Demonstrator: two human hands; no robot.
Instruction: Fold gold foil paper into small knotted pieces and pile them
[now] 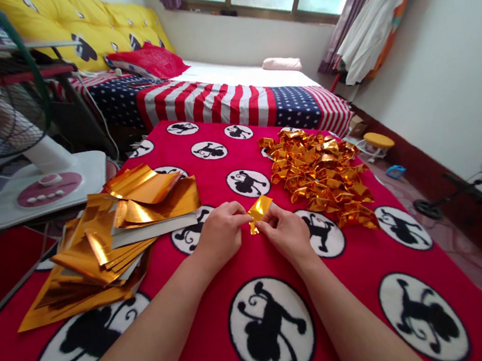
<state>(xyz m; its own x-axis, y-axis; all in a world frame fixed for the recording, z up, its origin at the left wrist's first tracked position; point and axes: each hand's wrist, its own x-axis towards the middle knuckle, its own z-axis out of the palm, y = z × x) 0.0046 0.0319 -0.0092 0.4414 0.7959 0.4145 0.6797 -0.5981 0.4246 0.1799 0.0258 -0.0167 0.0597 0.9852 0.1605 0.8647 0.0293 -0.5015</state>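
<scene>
I have the left hand (225,230) and the right hand (286,231) both pinched narrow on a small, folded piece of shiny gold foil paper (261,207), out in front of me over the counter's red cloth with white monkey roundels (214,339). I can't tell whether the piece touches the cloth. Left of it lies a loose stack of flat gold foil sheets (102,248); on the right, a heap of folded gold foil shapes (316,176).
</scene>
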